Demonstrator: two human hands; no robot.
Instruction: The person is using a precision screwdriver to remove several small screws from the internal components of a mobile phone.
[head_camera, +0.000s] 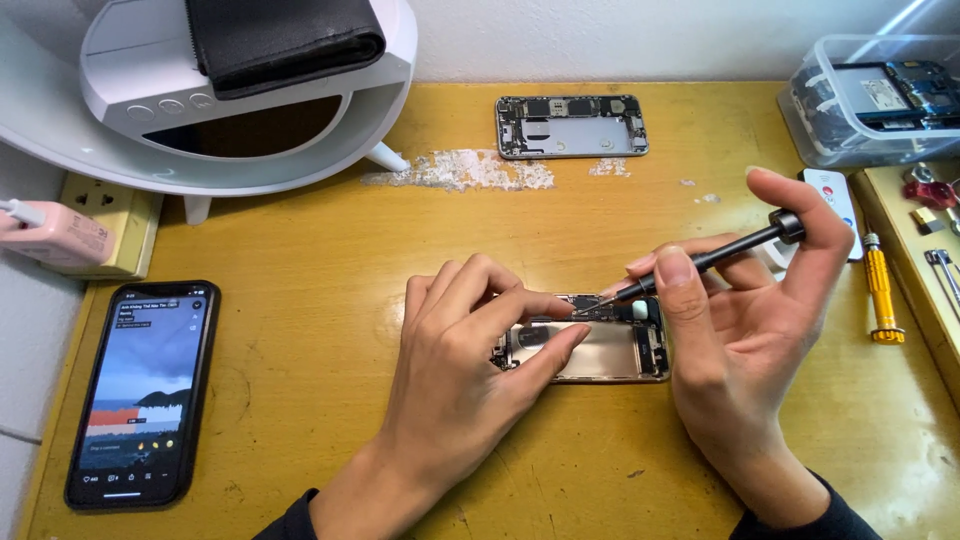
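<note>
- An opened phone (600, 350) with its inner parts showing lies near the middle of a yellow wooden desk (300, 250)
- The left hand (470, 350) rests on the opened phone's left end, fingers pressing it down, holding nothing else
- The right hand (745, 300) is closed around a black screwdriver (715, 255), its tip touching the phone's upper edge
- A second phone (140, 395), screen lit, lies flat at the desk's left side
- A bare phone shell (572, 127) lies at the far edge of the desk
- A yellow screwdriver (880, 290) lies to the right, well apart from the hands
</note>
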